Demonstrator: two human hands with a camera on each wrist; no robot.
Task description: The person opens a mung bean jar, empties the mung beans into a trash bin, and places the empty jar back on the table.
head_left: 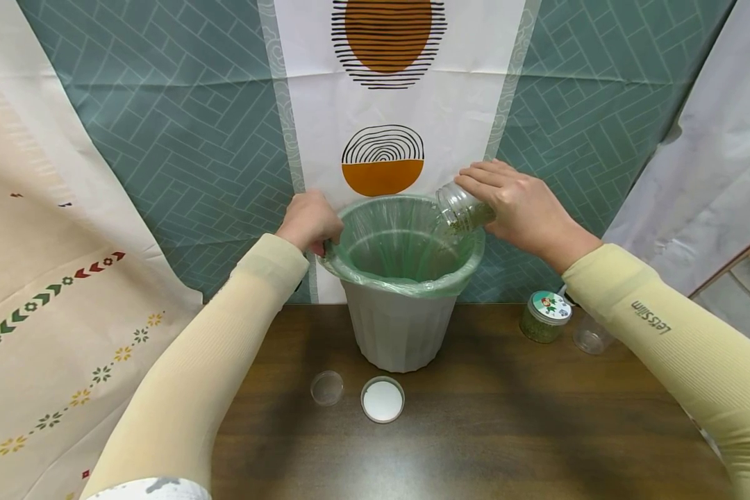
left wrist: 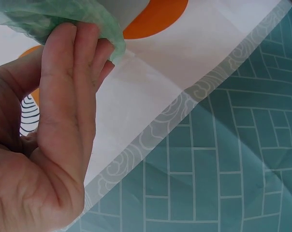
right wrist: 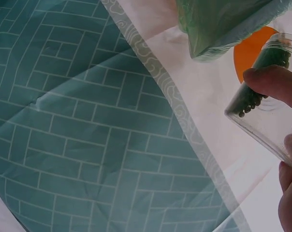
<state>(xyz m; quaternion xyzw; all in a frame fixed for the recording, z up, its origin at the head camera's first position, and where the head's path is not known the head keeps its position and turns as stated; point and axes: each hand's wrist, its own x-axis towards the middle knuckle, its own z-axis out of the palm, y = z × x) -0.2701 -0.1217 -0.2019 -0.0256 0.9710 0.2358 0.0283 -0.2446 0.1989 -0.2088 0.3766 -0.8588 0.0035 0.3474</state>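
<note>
The jar (head_left: 466,210) is right of centre in the head view's upper half, at the bin's (head_left: 400,326) right rim. It lies tipped on its side, its long axis nearly level across the frame, mouth pointing left over the green bag (head_left: 403,243) and base toward the right hand (head_left: 525,208). Green grains (right wrist: 269,63) lie along its wall. The right hand's fingers are bent part-way round the jar, thumb on one side. At the bin's left rim, the left hand (head_left: 309,221) pinches the bag's edge, fingers together, with little gap to the thumb. A white disc (head_left: 382,400) lies low centre, a second jar (head_left: 545,316) right.
</note>
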